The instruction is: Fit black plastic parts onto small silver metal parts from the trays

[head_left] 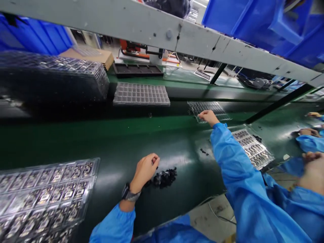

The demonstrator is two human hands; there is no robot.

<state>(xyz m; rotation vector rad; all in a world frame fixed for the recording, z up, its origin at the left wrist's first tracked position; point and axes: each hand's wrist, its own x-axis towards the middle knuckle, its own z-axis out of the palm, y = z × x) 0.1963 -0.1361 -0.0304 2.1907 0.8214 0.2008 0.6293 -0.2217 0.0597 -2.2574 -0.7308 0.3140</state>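
Note:
My left hand [146, 170], with a dark watch [126, 191] at the wrist, is closed with its fingers curled beside a pile of small black pieces [165, 178] on the green bench. A dark bit shows at its fingertips, too small to name. Farther forward, my right hand [209, 117] is pinched above the near left part of a clear plastic compartment tray [217, 108]. What its fingertips hold, if anything, cannot be made out. To the lower left lies a clear tray [95, 170] filled with small circuit boards [57, 174].
Another filled tray [249, 146] lies by my right forearm, near loose black bits [204, 152]. Behind are a greyish compartment tray [141, 93], a tall tray stack [101, 82] and a black tray [138, 70]. A metal beam [157, 25] crosses overhead. Co-workers' hands [310, 132] are at right.

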